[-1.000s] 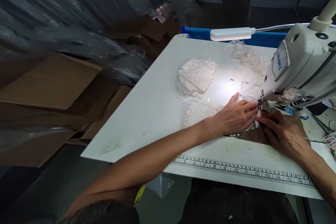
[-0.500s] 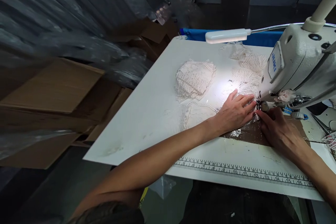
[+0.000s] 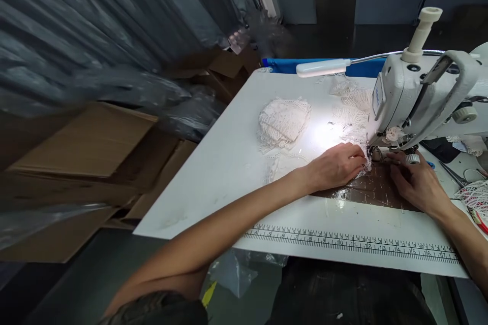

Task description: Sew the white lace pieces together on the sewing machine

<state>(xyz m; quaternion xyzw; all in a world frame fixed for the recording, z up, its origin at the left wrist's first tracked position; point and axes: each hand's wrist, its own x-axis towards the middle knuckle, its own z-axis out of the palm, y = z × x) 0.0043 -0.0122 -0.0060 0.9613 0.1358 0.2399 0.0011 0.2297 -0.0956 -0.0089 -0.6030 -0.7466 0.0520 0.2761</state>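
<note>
White lace trim (image 3: 353,114) lies in a gathered run beside the head of the white sewing machine (image 3: 396,91), its near end at the needle area. My left hand (image 3: 339,165) is closed, fingers curled onto the near end of that lace, just left of the presser foot. On the other side of the needle, my right hand (image 3: 417,183) has its fingers bent together under the machine head. Something thin and metallic shows at its fingertips, too small to name. A rounded pile of lace pieces (image 3: 284,122) sits to the left, with another lace piece (image 3: 284,166) partly behind my left forearm.
A lamp (image 3: 324,67) lights the white table (image 3: 213,188), which has a printed ruler (image 3: 343,244) along its front. Scissors (image 3: 453,175) and more lace (image 3: 475,195) lie at the right. Cardboard boxes (image 3: 87,137) and plastic sheeting (image 3: 114,76) stand left of the table.
My right hand has moved right, away from my left hand, to the far side of the needle. My left fingers, spread flat on the lace before, have curled in. The view has shifted slightly.
</note>
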